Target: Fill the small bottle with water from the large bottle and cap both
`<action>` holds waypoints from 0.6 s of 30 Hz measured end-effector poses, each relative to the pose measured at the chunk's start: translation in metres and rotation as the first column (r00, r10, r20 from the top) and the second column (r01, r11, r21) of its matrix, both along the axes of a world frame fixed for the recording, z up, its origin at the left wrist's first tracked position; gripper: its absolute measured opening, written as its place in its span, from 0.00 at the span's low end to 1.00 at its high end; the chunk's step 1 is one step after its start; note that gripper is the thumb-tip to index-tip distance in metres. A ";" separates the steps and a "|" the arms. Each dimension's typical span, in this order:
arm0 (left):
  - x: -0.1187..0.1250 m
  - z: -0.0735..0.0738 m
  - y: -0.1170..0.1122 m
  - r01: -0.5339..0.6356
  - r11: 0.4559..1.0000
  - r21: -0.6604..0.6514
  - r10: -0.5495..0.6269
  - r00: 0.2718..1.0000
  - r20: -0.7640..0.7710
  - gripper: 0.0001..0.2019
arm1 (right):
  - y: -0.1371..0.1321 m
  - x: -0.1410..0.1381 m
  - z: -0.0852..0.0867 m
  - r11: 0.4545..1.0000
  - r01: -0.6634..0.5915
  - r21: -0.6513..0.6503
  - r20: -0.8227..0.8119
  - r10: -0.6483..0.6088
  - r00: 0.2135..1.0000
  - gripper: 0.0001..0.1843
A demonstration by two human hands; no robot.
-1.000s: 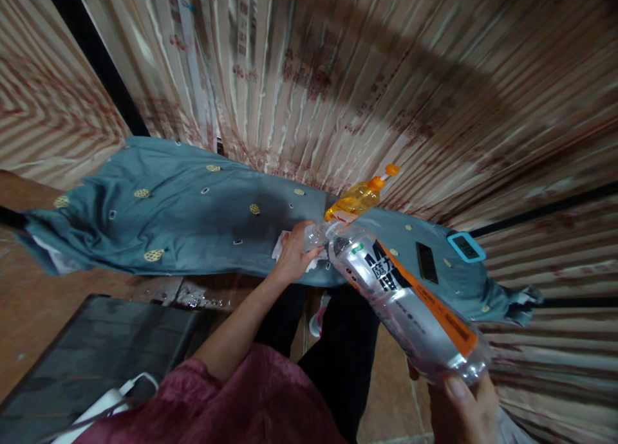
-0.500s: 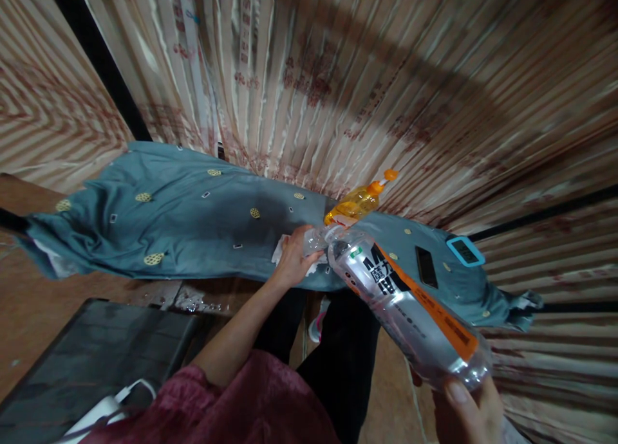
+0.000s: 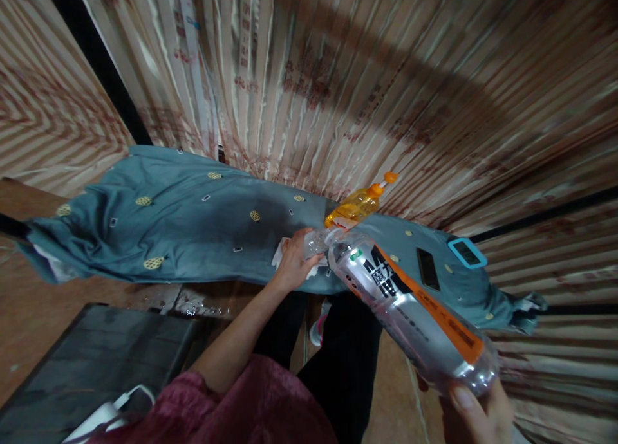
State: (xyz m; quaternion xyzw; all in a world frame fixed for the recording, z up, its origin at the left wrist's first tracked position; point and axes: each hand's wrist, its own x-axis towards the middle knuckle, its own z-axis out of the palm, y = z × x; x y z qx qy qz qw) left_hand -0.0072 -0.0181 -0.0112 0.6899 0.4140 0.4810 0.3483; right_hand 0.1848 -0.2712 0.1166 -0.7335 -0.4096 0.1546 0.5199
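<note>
My right hand point(image 3: 477, 412) grips the base of a large clear plastic bottle point(image 3: 410, 309) with a black, silver and orange label. The bottle lies tilted across the view, its neck toward my left hand point(image 3: 292, 260). That hand is closed around a small clear container point(image 3: 316, 242), whose exact kind I cannot make out. The bottle's mouth meets the container's opening; whether they touch is unclear. A crumpled white tissue point(image 3: 277, 254) shows beneath my left hand. Just behind stands a pump bottle point(image 3: 355, 207) of yellow-orange liquid with an orange top.
A grey-green cloth with pineapple prints point(image 3: 193, 231) covers the narrow table. On its right lie a dark phone point(image 3: 427, 268) and a blue-framed digital timer point(image 3: 467, 253). Pleated curtains point(image 3: 309, 77) hang behind. A dark box-like surface point(image 3: 111, 360) with a white device point(image 3: 99, 418) stands lower left.
Almost nothing differs. The large bottle's base and my right hand have shifted slightly right and down, while my left hand keeps its place.
</note>
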 end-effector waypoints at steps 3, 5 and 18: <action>0.000 0.001 0.000 -0.006 1.000 -0.007 0.006 1.000 -0.010 0.27 | 0.001 -0.002 0.004 1.000 0.027 -0.015 -0.027 -0.027 0.999 0.39; 0.000 0.001 -0.001 -0.005 1.000 -0.010 0.005 1.000 -0.016 0.27 | 0.001 -0.003 0.005 0.999 0.032 -0.023 -0.021 -0.032 0.999 0.39; -0.001 -0.002 0.000 -0.008 1.000 0.009 0.008 1.000 0.003 0.27 | 0.007 -0.014 0.017 0.998 0.061 -0.018 0.025 -0.060 0.998 0.41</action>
